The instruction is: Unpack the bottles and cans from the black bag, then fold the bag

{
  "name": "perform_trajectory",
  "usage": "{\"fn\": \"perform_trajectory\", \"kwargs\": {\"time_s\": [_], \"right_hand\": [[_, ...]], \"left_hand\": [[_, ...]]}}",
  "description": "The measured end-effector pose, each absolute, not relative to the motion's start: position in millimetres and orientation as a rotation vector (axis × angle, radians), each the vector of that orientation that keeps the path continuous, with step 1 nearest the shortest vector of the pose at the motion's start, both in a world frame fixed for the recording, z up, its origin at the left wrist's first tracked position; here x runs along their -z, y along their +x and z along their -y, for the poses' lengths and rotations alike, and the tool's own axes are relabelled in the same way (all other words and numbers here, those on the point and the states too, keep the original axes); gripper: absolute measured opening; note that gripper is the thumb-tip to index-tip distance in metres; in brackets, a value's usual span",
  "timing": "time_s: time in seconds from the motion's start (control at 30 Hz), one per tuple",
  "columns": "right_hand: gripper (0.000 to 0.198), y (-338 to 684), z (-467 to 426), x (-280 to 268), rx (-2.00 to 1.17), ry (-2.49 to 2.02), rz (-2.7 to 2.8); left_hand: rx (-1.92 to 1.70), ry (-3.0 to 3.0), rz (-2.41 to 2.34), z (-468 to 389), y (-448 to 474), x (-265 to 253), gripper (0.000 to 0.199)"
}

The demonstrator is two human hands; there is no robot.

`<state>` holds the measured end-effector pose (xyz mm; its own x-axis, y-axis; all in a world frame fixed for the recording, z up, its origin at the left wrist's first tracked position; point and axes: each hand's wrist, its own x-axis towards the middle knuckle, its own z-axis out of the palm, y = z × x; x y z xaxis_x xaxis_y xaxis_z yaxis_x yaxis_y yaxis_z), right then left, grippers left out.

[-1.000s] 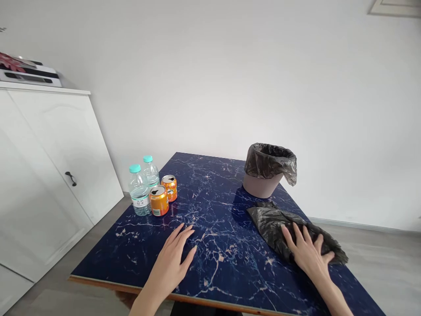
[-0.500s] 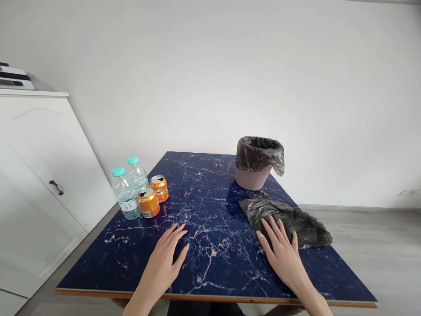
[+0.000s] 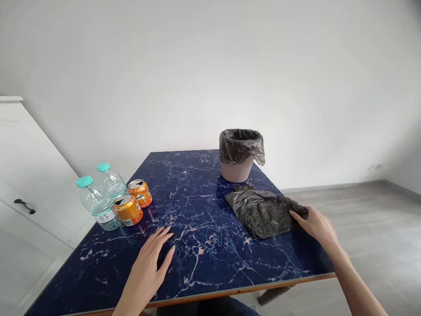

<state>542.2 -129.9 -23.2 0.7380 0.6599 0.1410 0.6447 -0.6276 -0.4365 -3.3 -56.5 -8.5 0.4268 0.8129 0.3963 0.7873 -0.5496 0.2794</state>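
Observation:
A crumpled black plastic bag (image 3: 263, 210) lies on the right side of the table. My right hand (image 3: 315, 224) grips its right end, thumb on top and the other fingers mostly hidden. My left hand (image 3: 149, 259) rests flat on the tabletop with its fingers stretched out, holding nothing. Just beyond it stand two opened orange soda cans, the nearer can (image 3: 129, 210) and the farther can (image 3: 140, 193). Beside them are two clear water bottles with turquoise caps, a front bottle (image 3: 101, 208) and a rear bottle (image 3: 113, 182).
A pinkish-grey trash bin (image 3: 236, 172) lined with a black bag (image 3: 238, 149) stands toward the back right of the blue marbled table (image 3: 184, 184). A white cabinet (image 3: 29, 175) is at the left. Behind the table rises a pale wall (image 3: 184, 79).
My right hand has slid from the bag's near side to its right end and closed on it. The left hand stays flat on the table. The view has turned slightly right.

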Motion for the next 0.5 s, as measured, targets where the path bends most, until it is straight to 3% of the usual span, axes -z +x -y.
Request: {"fn": "perform_trajectory", "kwargs": {"time_s": [0.07,0.27,0.43,0.5], "right_hand": [[0.057,546,126,17,-0.023,-2.413,1.048],[0.029,471,138,-26,0.114,-1.930,1.387],[0.036,364,181,-71,-0.016,-1.338,1.911],[0.025,330,192,-81,-0.166,-1.161,2.046]], "left_hand": [[-0.776,2.626,-1.451,55,-4,9,0.041],[-0.834,2.648,-1.408,54,-3,10,0.038],[-1.077,2.498,-1.316,68,22,-11,0.034],[-1.152,2.374,-1.241,72,38,-28,0.035]]}}
